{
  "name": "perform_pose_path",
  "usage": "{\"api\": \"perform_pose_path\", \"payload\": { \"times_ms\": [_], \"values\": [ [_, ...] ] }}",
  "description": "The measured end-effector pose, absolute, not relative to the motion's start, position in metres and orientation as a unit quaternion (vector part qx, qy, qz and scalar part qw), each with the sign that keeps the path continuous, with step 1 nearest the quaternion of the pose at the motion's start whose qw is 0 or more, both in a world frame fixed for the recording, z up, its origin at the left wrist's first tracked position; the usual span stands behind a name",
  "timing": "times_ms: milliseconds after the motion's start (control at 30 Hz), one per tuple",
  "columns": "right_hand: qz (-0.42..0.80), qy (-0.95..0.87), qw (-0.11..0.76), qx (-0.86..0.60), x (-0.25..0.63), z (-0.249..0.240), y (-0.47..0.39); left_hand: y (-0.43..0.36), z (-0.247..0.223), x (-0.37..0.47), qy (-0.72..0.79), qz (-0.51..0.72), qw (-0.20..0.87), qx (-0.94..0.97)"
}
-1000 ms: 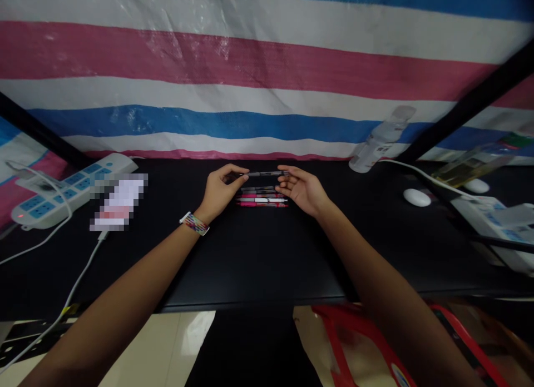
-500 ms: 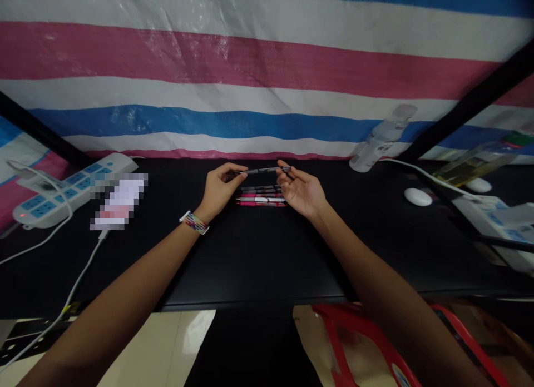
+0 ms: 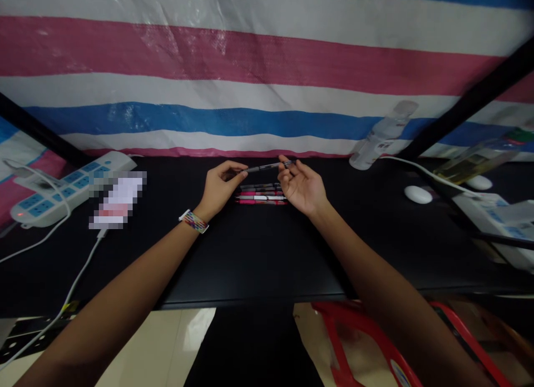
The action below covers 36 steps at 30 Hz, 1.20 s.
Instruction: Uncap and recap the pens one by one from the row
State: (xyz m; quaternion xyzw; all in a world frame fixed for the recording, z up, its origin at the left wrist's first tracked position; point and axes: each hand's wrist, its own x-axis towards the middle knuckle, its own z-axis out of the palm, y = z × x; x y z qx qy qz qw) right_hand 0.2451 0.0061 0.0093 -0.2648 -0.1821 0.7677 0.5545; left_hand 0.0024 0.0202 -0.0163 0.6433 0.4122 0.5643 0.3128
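Observation:
A dark pen [image 3: 263, 167] is held above the black desk, its right end slightly higher than its left. My left hand [image 3: 221, 188] pinches the left end between thumb and fingers; a colourful woven band is on that wrist. At the other end, my right hand [image 3: 303, 185], palm turned up towards me, has its thumb and curled fingers closed around the pen's tip. Just below the held pen several pens [image 3: 262, 198] lie side by side, dark ones behind and pink and white ones in front. Their right ends are partly hidden by my right hand.
On the left lie a white power strip [image 3: 75, 188] and a blurred-out device [image 3: 119, 201] on a cable. A clear bottle [image 3: 377, 143], a white oval object [image 3: 418, 195], a green-capped bottle [image 3: 479, 160] and another power strip [image 3: 496, 226] stand right. Striped sheeting [image 3: 250, 53] hangs behind.
The pen's right end has tilted up and shifted a little to the right, and my right thumb and fingers have moved with it. My left hand stays nearly still. The lying pens are unmoved.

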Motion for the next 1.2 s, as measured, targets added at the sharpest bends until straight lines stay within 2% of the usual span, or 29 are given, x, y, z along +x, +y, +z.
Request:
{"api": "perform_pose_path", "payload": {
  "times_ms": [767,1000,1200],
  "values": [
    [0.757,-0.159,0.593,-0.223,0.244,0.000,0.010,0.016,-0.014,0.007,0.405,0.558,0.331,0.644],
    [0.734,-0.236,0.578,-0.269,0.244,-0.004,0.014,0.019,-0.016,0.003,0.403,0.571,0.343,0.628],
    [0.728,-0.196,0.601,-0.265,0.240,0.003,0.007,0.016,-0.015,0.008,0.387,0.559,0.364,0.636]
  ]
}}
